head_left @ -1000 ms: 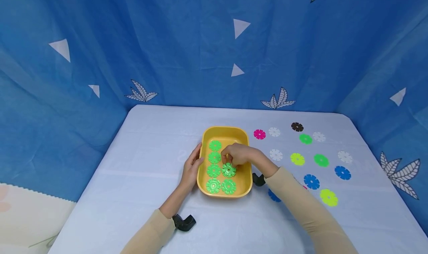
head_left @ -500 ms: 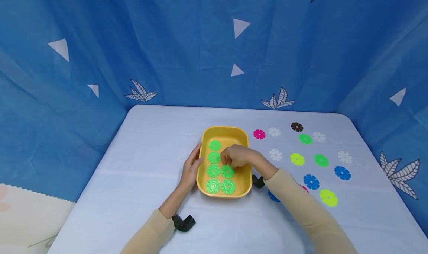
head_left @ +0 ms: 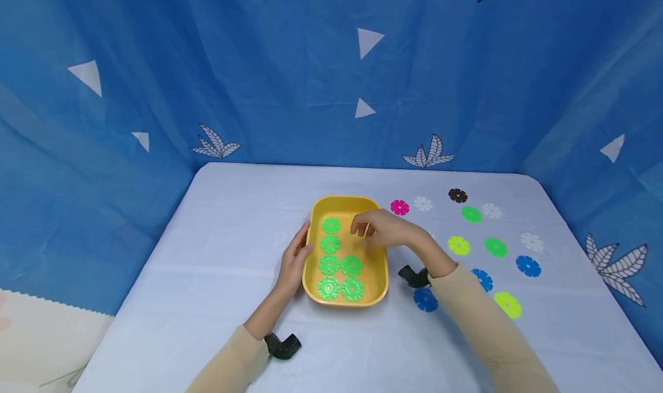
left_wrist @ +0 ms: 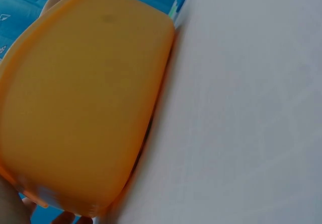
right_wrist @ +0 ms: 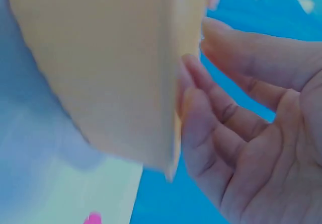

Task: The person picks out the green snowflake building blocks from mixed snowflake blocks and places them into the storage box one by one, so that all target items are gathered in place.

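My left hand [head_left: 295, 260] holds the left side of a yellow plastic bin [head_left: 346, 299], thumb at the rim and fingers along the outer wall. In the left wrist view the bin's long side [left_wrist: 90, 93] fills the left half, fingertips at its lower end. Inside the bin lie green notched plastic discs [head_left: 329, 264], in a left column and a shorter right one that ends with a disc [head_left: 351, 266]. Over the bin's right half hovers my right hand [head_left: 385, 227], fingers loosely bent and nothing between them. The right wrist view has its thumb and fingers [right_wrist: 198, 133] apart beside the bin's rim.
Right of the bin, loose notched discs lie scattered on the white tablecloth [head_left: 233, 220]: pink [head_left: 400, 208], black [head_left: 458, 195], white [head_left: 532, 241], green [head_left: 495, 247], yellow [head_left: 507, 305] and blue [head_left: 426, 300]. A blue curtain [head_left: 290, 94] hangs behind the table.
My right hand has let go of the green disc, which now lies flat in the right column, and moved up and to the right. The left hand keeps its hold on the bin.
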The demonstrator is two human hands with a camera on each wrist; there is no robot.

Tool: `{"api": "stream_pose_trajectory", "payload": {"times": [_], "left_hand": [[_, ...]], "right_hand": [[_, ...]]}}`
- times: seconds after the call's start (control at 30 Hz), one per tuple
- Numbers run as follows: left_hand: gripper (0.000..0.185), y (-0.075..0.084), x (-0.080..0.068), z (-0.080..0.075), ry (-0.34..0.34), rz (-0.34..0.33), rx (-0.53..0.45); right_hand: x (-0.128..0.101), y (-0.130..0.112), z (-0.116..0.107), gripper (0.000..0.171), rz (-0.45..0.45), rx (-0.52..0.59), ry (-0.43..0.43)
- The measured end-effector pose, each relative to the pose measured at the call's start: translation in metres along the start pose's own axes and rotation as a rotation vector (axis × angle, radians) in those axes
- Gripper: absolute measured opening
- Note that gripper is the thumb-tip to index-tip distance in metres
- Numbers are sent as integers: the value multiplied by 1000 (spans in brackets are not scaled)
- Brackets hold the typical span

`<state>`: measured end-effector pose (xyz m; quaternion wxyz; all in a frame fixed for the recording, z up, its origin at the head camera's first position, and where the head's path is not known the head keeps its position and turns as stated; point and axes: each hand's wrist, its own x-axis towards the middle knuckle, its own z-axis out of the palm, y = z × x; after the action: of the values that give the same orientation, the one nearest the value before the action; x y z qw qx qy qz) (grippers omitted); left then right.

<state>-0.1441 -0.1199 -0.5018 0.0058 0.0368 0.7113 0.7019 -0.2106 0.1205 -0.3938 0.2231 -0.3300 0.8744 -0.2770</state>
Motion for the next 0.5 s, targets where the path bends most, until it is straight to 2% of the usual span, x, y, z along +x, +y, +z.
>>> {"api": "stream_pose_trajectory", "payload": {"times": [0.1, 0.2, 0.5], "left_hand": [[53, 0, -1, -1, -6, 14, -6], [53, 0, -1, -2, -10, 11, -16], [53, -1, 0, -1, -13, 12, -24]], "right_hand": [[-19, 9, -8, 24, 7, 93, 91], [-39, 27, -11, 27, 64, 151, 173], [-115, 103, -22, 42, 367, 224, 312]]}}
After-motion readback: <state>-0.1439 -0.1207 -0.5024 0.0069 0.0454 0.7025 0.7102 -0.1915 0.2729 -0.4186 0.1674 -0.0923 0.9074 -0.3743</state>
